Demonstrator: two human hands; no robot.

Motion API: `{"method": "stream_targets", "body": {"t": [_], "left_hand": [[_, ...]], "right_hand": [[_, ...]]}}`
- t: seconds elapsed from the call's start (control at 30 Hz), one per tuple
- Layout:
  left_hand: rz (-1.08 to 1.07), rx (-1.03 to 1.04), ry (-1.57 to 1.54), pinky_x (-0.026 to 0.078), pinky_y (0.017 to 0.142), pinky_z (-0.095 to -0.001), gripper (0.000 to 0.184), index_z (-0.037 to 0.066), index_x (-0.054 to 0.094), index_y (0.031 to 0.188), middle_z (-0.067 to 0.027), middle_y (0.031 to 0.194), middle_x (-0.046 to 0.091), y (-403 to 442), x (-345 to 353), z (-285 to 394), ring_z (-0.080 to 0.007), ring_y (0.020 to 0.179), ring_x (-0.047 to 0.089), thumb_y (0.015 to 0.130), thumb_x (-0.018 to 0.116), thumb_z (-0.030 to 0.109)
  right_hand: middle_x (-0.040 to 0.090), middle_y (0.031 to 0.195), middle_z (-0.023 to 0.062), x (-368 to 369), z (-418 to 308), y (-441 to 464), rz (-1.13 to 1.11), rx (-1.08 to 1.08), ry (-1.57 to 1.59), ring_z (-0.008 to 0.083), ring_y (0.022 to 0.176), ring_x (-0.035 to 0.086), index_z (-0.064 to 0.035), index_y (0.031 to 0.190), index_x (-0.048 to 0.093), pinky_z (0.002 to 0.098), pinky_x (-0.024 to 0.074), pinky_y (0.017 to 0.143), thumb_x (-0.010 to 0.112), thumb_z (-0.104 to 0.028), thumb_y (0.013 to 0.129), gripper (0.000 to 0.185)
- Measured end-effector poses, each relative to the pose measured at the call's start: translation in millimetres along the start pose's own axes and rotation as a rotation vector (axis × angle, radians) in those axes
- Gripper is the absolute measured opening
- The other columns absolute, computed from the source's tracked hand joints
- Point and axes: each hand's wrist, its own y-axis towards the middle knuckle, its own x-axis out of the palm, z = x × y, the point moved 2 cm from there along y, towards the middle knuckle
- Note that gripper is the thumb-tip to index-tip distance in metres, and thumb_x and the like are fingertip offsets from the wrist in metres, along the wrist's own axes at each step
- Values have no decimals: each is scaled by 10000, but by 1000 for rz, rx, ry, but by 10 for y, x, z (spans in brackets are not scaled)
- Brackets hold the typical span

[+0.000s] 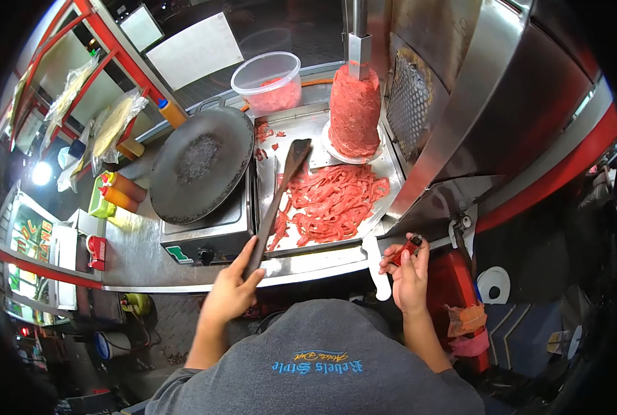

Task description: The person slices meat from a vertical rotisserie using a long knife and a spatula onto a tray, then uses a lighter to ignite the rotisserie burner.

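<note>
My left hand (229, 294) grips the handle of a dark wooden spatula (285, 180), whose blade reaches over the metal tray (291, 124). In my right hand (411, 277) is a small red lighter (410, 249), held between thumb and fingers. A knife with a white handle (377, 268) lies at the tray's front edge, just left of that hand. Sliced red meat (332, 204) is heaped in the tray. Behind it a stack of raw meat (355, 111) stands on a vertical spit (359, 45). A black round griddle pan (201, 166) rests on the stove (208, 242), left of the spatula.
A clear plastic tub (267, 83) with red meat stands behind the tray. Sauce bottles (121, 191) and a red can or box (96, 253) line the left counter. The perforated burner (411, 97) and steel housing (485, 104) rise at the right. Bagged flatbreads (118, 128) hang at left.
</note>
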Motion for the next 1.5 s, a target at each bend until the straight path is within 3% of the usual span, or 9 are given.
{"method": "stream_targets", "body": {"t": [0.07,0.23,0.47,0.57,0.7,0.8,0.93,1.13,1.5], "left_hand": [[28,22,-34,545,583,-344,760,146,309,1708,-79,625,640,135,186,-36,-177,513,653,1045,676,205],[-19,217,262,494,1030,-425,811,63,295,1698,-312,1357,635,222,202,70,-372,1199,649,1030,718,241],[-9,596,685,517,1064,-439,647,34,512,1569,-243,1365,641,158,38,441,-407,1223,670,1009,746,259],[-52,814,444,551,1026,-416,236,12,778,1122,-151,1213,713,76,117,1058,-338,1217,697,899,821,75],[-253,1201,406,587,910,-415,239,19,741,863,-92,961,731,-85,542,1899,-303,1121,743,753,940,91],[-615,1429,456,582,871,-446,230,11,752,1036,-146,975,722,-67,1079,2304,-351,979,729,1028,723,239],[-587,1726,585,564,971,-449,422,62,650,1364,-146,1211,689,234,2074,2563,-343,1146,696,947,593,93],[-89,1610,1199,520,970,-400,320,81,772,1209,-91,1193,749,1009,3156,2547,-259,1134,713,934,687,221],[-80,1659,1296,459,1040,-386,368,98,819,1128,-102,1189,771,1134,3238,2393,-244,1171,691,921,716,384]], "right_hand": [[649,1093,137,11,4,12,-32,-62,-69,193,845,654,-154,1527,369,356,571,728,475,-186,1162,381],[611,1000,77,-103,37,16,-46,-174,-181,111,757,568,-133,1503,419,262,490,647,507,-239,1164,366],[517,925,-43,-17,122,-146,15,-108,-206,22,728,407,-61,1377,553,195,366,642,525,-135,1132,257],[677,1199,56,-14,177,-149,-45,-99,-286,102,1157,605,-1,1331,594,280,478,1035,544,-135,1129,247],[687,1138,45,237,60,-66,-137,-154,-555,87,1062,617,-6,1354,592,260,493,970,580,-153,1130,268],[686,1267,105,462,38,95,-320,-263,-365,205,1202,652,-43,1368,599,358,496,1067,632,-189,1093,313],[698,1328,89,619,267,556,-484,-505,-898,191,1253,650,-48,1487,485,381,474,1126,678,-228,1078,486],[522,801,-24,896,401,1393,209,-43,-24,55,607,446,-136,1131,553,237,372,498,562,-430,1132,294],[394,573,-27,917,507,2050,567,176,342,136,451,310,-185,744,451,324,218,448,512,-696,982,567]]}}
